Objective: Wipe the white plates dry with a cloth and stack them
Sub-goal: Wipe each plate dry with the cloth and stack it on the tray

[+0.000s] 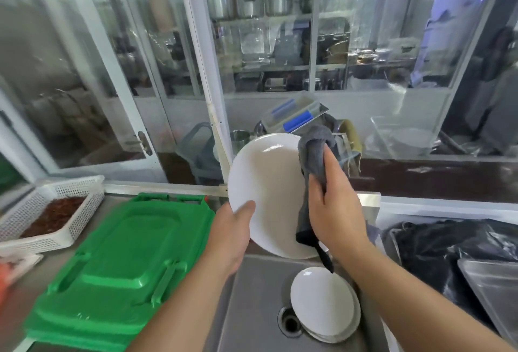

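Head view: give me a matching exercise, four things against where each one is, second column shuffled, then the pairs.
Things:
1. grey cloth
2. large white plate
3. stacked white plates
4. green lid

Places:
A. in the sink, beside the drain
B. lying on the counter, left of the sink
C. held at its left rim by the left hand
D. gripped by the right hand, against the raised plate

Pairs: 1-D, 2-C, 3-A, 4-B
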{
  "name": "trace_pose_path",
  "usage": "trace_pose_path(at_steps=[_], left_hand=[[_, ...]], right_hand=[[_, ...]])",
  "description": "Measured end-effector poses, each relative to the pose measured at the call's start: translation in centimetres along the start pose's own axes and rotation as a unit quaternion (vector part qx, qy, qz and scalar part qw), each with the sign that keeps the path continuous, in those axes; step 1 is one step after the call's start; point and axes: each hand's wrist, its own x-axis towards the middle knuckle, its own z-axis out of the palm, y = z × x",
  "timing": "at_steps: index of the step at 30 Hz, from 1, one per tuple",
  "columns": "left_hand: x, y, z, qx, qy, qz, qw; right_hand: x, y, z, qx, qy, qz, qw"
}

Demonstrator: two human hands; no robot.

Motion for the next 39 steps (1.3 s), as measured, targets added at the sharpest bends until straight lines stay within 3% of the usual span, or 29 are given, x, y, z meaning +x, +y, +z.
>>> trace_pose_path(at_steps=[2, 6, 9, 15, 18, 21, 25, 30, 32, 35, 39], left_hand=[[0.2, 1.2, 0.1, 0.001, -0.018, 0.021, 1.000], [0.5, 3.3, 0.3, 0.013, -0.050, 0.059, 0.997], [0.7, 4.4, 0.2, 0.018, -0.082, 0.078, 0.993], [0.1, 6.0, 0.5, 0.055, -0.116, 0.158, 0.979], [0.4, 6.5, 0.2, 0.035, -0.121, 0.162, 0.979], [0.4, 6.8, -0.3, 0.018, -0.112, 0.155, 0.981], [0.5, 7.1, -0.8, -0.010, -0.092, 0.149, 0.985], [0.8, 7.5, -0.8, -0.003, -0.073, 0.155, 0.985], [0.7, 7.6, -0.6, 0.010, -0.068, 0.166, 0.984], [0.8, 7.7, -0.3, 0.017, -0.045, 0.173, 0.984], [0.9, 7.4, -0.4, -0.002, -0.037, 0.173, 0.984]], right_hand=[[0.5, 0.0, 0.0, -0.085, -0.018, -0.046, 0.995], [0.7, -0.3, 1.0, -0.209, -0.142, -0.067, 0.965], [1.0, -1.5, 1.3, -0.210, -0.124, -0.082, 0.966], [2.7, -6.2, 2.2, -0.199, -0.105, -0.291, 0.930], [4.7, -7.6, 2.0, -0.236, -0.072, -0.341, 0.907], [7.2, -8.4, 1.2, -0.239, -0.022, -0.306, 0.921], [10.5, -8.0, -0.6, -0.254, 0.069, -0.179, 0.948], [10.6, -8.0, -0.1, -0.248, 0.106, -0.086, 0.959], [9.9, -8.9, 0.5, -0.225, 0.079, -0.107, 0.965], [8.2, -10.8, 1.9, -0.177, -0.012, -0.206, 0.962], [6.2, -12.3, 3.4, -0.151, -0.123, -0.335, 0.922]])
